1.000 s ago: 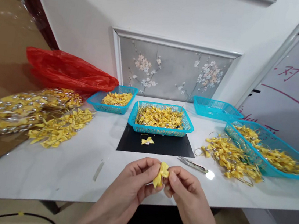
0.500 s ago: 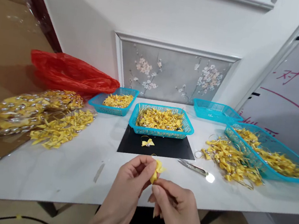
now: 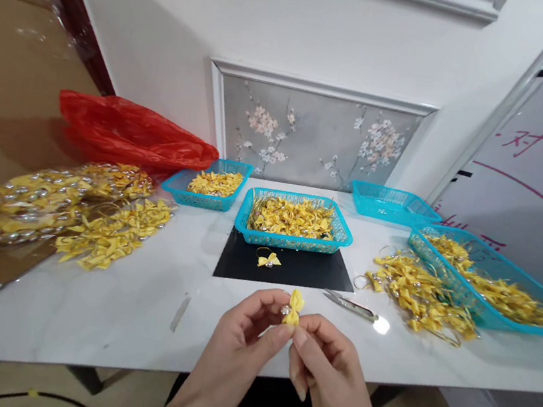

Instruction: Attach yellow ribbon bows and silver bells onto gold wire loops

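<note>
A small yellow ribbon bow (image 3: 294, 306) with a silver bead stands upright between my fingertips over the front of the white table. My left hand (image 3: 253, 336) pinches it from the left, the thumb at its lower edge. My right hand (image 3: 323, 359) closes its thumb and forefinger at the bow's lower right, touching the left thumb. Beyond them, another yellow bow (image 3: 269, 260) with a bead and a loop lies on a black mat (image 3: 237, 266). Metal snips (image 3: 351, 305) lie to the right of the mat.
A blue basket (image 3: 291, 241) of bows stands at the mat's back edge. More blue baskets (image 3: 201, 199) stand left and right. Loose bows (image 3: 415, 291) lie at the right; bagged beaded bows (image 3: 34, 200) and a red plastic bag (image 3: 130, 133) are at the left.
The held bow has turned upright, and its silver bead now shows. Both hands have shifted slightly right, with their thumbs closer together.
</note>
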The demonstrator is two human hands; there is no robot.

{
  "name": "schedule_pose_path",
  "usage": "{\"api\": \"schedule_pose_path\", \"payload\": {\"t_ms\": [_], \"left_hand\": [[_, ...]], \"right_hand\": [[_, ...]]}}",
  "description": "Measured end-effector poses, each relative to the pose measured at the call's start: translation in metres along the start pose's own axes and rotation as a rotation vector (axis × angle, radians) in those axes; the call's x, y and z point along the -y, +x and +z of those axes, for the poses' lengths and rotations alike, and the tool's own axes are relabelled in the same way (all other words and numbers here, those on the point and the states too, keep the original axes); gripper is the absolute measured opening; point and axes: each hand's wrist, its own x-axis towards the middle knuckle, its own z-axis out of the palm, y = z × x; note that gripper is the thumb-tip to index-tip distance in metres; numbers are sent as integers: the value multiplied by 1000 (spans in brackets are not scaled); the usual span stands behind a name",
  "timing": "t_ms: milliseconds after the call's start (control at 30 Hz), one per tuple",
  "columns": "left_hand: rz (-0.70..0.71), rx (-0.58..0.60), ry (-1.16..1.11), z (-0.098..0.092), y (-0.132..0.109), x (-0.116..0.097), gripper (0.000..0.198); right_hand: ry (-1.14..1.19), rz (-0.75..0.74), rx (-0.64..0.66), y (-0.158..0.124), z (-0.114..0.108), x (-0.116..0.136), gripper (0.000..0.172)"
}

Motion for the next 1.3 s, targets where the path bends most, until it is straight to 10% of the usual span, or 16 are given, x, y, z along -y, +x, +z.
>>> {"api": "schedule_pose_path", "payload": {"t_ms": [300,600,1000,1300], "left_hand": [[-30,14,7,-8,5,7,17],[23,58,89,-6,2,2,24],[120,-93,272,-3,-2,5,23],[81,-102,235,-1,-5,-5,18]], "right_hand": [[-143,34,77,-2,-5,15,31],[722,357,218,7,-12,20,20],[219,178,86,-1,1,11,25],[330,213,140,0,-7,20,23]]}}
